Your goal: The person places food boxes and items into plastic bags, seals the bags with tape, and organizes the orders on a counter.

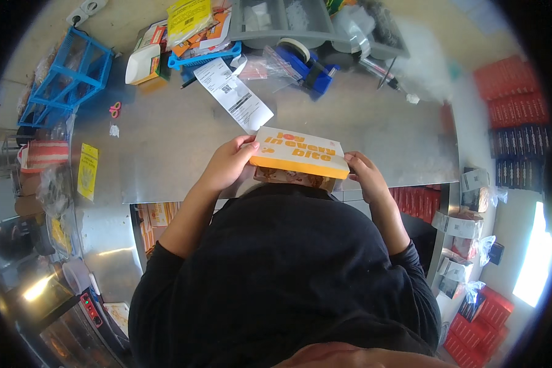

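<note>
A flat cardboard food box point(299, 152) with a white printed top and orange side is held close to my body at the near edge of the steel table. My left hand point(230, 163) grips its left end, thumb on top. At its right end, my right hand point(363, 172) holds the corner between thumb and fingers. Beneath the box shows a part with a brown food-like pattern, mostly hidden; I cannot tell whether it is contents or print. Just beyond the box lies a printed paper slip point(234, 96).
A blue tape dispenser point(317, 80), grey bins point(285, 37) and a blue basket point(204, 55) with packets line the back. Pink-handled scissors point(115, 109) and a yellow packet point(88, 171) lie left, near a blue rack point(69, 78). Red boxes point(510, 96) are stacked right.
</note>
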The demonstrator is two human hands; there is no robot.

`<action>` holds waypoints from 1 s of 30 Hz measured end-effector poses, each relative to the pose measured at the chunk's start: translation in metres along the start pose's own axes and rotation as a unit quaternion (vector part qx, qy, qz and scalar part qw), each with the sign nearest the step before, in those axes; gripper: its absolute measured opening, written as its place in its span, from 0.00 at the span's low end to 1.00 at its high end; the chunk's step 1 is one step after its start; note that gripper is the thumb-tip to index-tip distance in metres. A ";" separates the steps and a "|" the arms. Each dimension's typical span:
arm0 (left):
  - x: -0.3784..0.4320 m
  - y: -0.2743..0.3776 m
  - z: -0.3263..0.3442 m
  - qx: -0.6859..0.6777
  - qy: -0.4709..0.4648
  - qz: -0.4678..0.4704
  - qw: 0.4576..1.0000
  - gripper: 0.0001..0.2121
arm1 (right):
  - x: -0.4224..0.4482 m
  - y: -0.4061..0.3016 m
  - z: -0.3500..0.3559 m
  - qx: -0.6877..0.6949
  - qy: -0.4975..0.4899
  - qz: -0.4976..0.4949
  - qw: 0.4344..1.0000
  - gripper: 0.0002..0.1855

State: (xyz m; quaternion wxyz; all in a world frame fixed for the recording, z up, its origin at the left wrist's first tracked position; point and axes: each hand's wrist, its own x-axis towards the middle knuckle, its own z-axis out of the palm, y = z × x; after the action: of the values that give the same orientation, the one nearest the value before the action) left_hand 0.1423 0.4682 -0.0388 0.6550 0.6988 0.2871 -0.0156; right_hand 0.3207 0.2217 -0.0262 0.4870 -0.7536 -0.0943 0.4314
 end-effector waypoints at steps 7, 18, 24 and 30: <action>-0.010 -0.020 0.014 -0.052 0.011 0.033 0.998 0.20 | 0.012 0.037 -0.003 -0.107 -0.054 -0.059 0.991 0.28; 0.026 -0.014 0.014 0.409 0.115 0.320 0.847 0.29 | 0.049 0.042 0.014 -0.436 0.104 -0.341 0.826 0.33; 0.065 -0.019 0.026 0.538 -0.047 0.420 0.729 0.28 | 0.060 0.016 0.009 -0.495 -0.069 -0.499 0.708 0.28; 0.071 -0.010 0.026 0.528 -0.099 0.423 0.730 0.24 | 0.067 0.011 -0.003 -0.484 -0.091 -0.485 0.723 0.24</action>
State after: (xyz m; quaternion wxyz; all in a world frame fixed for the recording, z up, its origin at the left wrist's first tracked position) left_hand 0.2066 0.4705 -0.0799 0.1445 0.9756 -0.1591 0.0451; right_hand 0.3610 0.2518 -0.0722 0.1881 -0.6955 -0.6865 0.0982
